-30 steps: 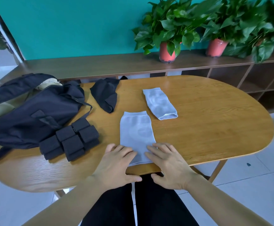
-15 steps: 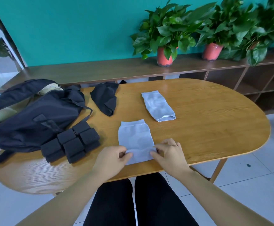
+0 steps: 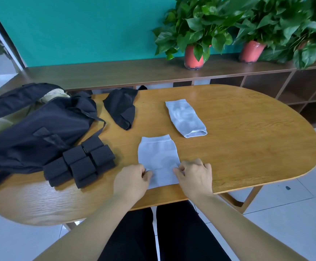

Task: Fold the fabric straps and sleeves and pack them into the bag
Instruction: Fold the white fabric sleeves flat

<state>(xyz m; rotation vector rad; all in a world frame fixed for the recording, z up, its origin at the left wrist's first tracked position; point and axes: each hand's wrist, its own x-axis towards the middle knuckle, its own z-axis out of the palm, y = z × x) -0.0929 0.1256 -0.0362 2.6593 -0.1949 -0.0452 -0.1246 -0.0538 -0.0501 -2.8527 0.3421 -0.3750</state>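
Observation:
A pale blue sleeve (image 3: pixel 158 155) lies flat near the table's front edge. My left hand (image 3: pixel 131 180) pinches its near left corner and my right hand (image 3: pixel 195 176) pinches its near right corner. A second pale blue sleeve (image 3: pixel 185 118) lies further back, to the right. A crumpled black sleeve (image 3: pixel 121 107) sits behind, to the left. Several folded black straps (image 3: pixel 80 163) are stacked beside the dark open bag (image 3: pixel 34 127) at the table's left.
The oval wooden table (image 3: pixel 247 138) has bare surface on its right half. Behind it runs a low wooden shelf (image 3: pixel 115 72) with potted plants (image 3: pixel 194 31) against a teal wall. My legs are under the front edge.
Both hands went from lying flat on the sleeve's near end to pinching its near corners. The sleeve's near edge has come up slightly.

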